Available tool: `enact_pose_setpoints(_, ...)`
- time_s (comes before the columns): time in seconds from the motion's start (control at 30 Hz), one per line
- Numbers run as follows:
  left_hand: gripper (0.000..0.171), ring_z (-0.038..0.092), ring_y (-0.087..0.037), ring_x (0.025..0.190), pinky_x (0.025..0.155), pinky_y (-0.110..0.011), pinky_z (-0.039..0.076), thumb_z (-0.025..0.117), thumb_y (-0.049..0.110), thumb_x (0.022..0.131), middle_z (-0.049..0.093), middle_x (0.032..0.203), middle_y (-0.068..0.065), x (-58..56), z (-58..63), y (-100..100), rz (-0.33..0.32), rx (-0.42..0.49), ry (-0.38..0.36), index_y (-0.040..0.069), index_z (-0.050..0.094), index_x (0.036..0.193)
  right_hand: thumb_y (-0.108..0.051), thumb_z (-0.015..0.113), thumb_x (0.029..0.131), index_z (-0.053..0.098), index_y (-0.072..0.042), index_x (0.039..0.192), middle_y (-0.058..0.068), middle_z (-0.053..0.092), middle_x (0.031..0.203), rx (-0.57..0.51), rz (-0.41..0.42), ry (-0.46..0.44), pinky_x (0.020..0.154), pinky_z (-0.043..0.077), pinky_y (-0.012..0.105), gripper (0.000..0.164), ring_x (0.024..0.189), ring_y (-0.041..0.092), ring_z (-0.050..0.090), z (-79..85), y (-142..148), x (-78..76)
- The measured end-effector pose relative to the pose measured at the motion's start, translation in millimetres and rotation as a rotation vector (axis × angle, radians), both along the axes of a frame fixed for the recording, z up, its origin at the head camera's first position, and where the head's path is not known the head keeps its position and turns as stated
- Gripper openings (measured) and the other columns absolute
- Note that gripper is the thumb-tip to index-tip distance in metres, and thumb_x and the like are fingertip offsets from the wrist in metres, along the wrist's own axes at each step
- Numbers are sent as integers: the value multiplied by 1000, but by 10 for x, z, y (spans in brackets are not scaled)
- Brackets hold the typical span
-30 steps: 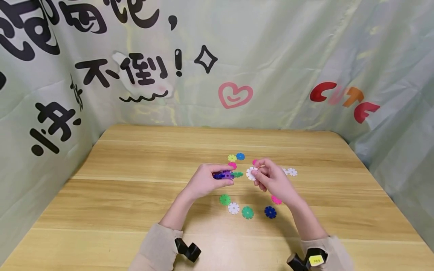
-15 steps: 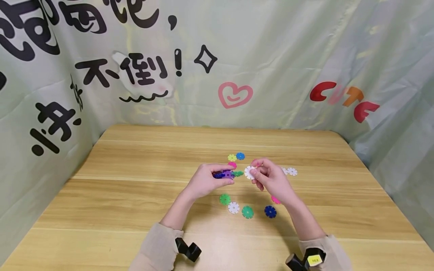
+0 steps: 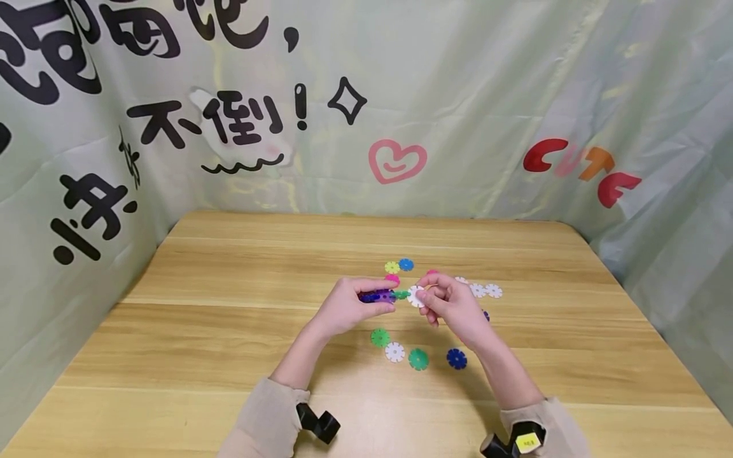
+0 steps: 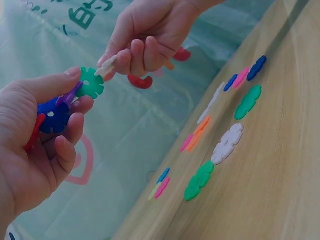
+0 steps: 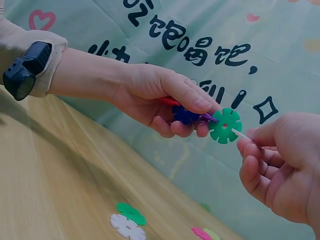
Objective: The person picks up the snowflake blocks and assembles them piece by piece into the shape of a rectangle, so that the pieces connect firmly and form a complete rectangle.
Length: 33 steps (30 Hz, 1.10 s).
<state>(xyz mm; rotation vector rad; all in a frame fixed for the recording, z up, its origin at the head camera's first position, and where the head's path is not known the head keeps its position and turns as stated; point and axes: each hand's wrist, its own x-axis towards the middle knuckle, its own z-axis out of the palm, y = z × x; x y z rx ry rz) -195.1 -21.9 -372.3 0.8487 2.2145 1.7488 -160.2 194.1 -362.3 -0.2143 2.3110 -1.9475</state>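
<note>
My left hand [image 3: 349, 304] grips a chain of notched plastic discs joined at their slots. In the left wrist view the chain runs from a red disc [image 4: 34, 133] through a blue disc [image 4: 54, 116] and a purple disc [image 4: 70, 95] to a green disc [image 4: 91, 83] at its end. Between thumb and fingers my right hand [image 3: 455, 308] pinches a white notched disc [image 3: 416, 296]. Its edge meets the green disc's rim, turned crosswise to it, as the right wrist view shows; how deep the slots engage, I cannot tell. Both hands are raised above the table.
Loose discs lie on the wooden table [image 3: 229, 356]: a green disc [image 3: 380, 337], a white disc [image 3: 394, 352], a teal disc [image 3: 418, 359] and a dark blue disc [image 3: 457, 359] in front. Yellow [image 3: 392, 267] and blue [image 3: 406, 264] discs lie behind. A printed curtain [image 3: 458, 95] surrounds the table.
My right hand has moved left with the white disc, bringing it from a gap away up against the green disc. The left hand has stayed put with the chain.
</note>
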Motion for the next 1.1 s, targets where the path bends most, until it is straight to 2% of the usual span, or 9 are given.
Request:
enact_pose_setpoints(0.23,28,63,-19,98,77,-25,52,72,11,82,64,113,-15,11,-15,17,-6,30,6,2,69,108,-7,56,92,50,7,106,5,57,67,-21,-4,-12,47,45,24,21,53,11,50,7,-2,5)
enact_pose_setpoints(0.33,25,64,-22,91,74,-26,53,70,11,83,66,108,-16,14,-24,28,-4,49,-1,0,69,106,-6,56,92,49,9,107,5,57,67,-37,-3,-9,47,44,23,22,52,11,50,13,-7,6)
enact_pose_setpoints(0.47,20,62,-33,80,66,-28,53,68,10,85,69,94,-11,22,-26,45,20,62,-27,0,71,101,-6,57,92,49,10,106,4,58,67,-49,-3,-11,47,44,23,23,53,11,50,24,-16,11)
enact_pose_setpoints(0.57,18,62,-38,79,66,-28,53,68,8,84,70,88,-10,24,-31,54,33,77,-43,-1,71,99,-7,57,92,49,9,105,4,58,67,-53,0,-10,48,45,23,23,53,11,50,30,-19,16)
enact_pose_setpoints(0.8,17,62,-25,68,64,-29,54,67,5,84,69,83,-12,22,-38,57,32,115,-25,-5,71,97,-4,56,92,48,10,104,2,59,67,-61,4,32,48,46,23,21,53,11,51,14,-25,16)
enact_pose_setpoints(1.0,16,61,-37,73,65,-29,54,67,4,84,69,84,-13,21,-46,48,14,123,-20,-6,70,96,-2,55,92,48,10,102,2,58,66,-76,17,52,47,46,23,17,53,11,51,-2,-32,23)
enact_pose_setpoints(1.1,16,62,-31,73,67,-33,54,66,4,84,69,85,-13,17,-48,46,-10,114,-31,-6,70,96,0,54,92,49,10,100,4,57,65,-63,33,56,46,45,23,15,52,11,50,-1,-30,24)
